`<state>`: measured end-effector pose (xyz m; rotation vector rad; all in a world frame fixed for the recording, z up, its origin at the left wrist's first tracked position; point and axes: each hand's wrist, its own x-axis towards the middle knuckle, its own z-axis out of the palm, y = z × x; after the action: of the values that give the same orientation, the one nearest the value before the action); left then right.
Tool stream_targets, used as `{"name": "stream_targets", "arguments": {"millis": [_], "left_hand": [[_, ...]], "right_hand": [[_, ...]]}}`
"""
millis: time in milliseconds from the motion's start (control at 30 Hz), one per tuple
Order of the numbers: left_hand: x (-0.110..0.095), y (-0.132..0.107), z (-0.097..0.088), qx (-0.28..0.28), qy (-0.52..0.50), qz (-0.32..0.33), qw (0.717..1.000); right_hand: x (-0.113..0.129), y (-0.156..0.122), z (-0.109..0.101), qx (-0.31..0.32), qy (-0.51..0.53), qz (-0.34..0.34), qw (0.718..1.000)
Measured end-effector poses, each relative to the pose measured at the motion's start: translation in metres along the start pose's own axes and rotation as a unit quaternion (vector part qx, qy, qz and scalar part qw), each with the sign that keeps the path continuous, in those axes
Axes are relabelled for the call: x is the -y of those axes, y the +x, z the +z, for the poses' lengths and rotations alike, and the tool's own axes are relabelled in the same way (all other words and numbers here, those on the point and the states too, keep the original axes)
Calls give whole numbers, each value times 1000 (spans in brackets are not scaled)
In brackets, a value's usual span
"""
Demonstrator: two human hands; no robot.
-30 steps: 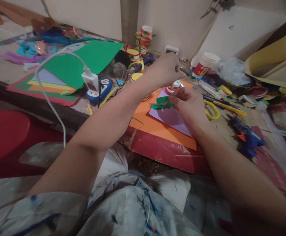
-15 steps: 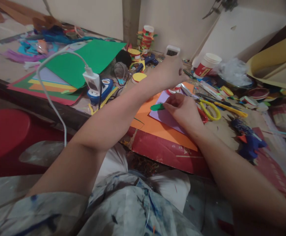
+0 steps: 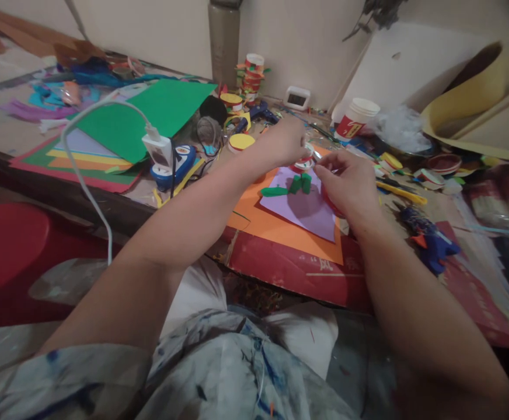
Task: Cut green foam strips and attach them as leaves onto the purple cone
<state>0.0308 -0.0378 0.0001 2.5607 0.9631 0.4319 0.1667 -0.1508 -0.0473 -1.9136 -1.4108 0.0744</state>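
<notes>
My left hand [image 3: 286, 142] reaches forward, its fingers closed over a small red and white roll [image 3: 303, 164] at the far edge of a purple paper [image 3: 303, 211]. My right hand [image 3: 351, 182] is just right of the roll, fingertips pinched together on something too small to make out. Two folded green paper pieces [image 3: 300, 184] and a flat green strip [image 3: 274, 191] lie on the purple paper between my hands. The purple paper rests on an orange sheet [image 3: 276, 226], which lies on a red board [image 3: 289, 269].
A green sheet [image 3: 149, 114] and stacked coloured sheets [image 3: 79, 156] lie at the left, with a white charger and cable [image 3: 158, 149]. A blue glue gun [image 3: 429, 245], a yellow tool [image 3: 401, 193] and a white cup [image 3: 355, 119] are at the right. A red stool [image 3: 4, 245] is at the lower left.
My left hand came down from the raised reach to the red and white roll. My right hand left the green pieces on the purple paper and moved up beside the roll.
</notes>
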Motion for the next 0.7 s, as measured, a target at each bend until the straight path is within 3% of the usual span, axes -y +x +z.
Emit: {"name": "stream_targets", "arguments": {"millis": [100, 267, 500, 700], "left_hand": [[1, 1, 2, 45, 31, -15, 998], [10, 9, 10, 113, 40, -16, 993], [9, 5, 17, 155, -47, -52, 985], [3, 1, 19, 147, -74, -67, 984]], "right_hand": [[-9, 6, -6, 7, -23, 8, 1000], [-9, 4, 0, 77, -50, 5, 996], [-6, 2, 4, 123, -93, -11, 988], [-20, 7, 5, 94, -77, 0, 993]]}}
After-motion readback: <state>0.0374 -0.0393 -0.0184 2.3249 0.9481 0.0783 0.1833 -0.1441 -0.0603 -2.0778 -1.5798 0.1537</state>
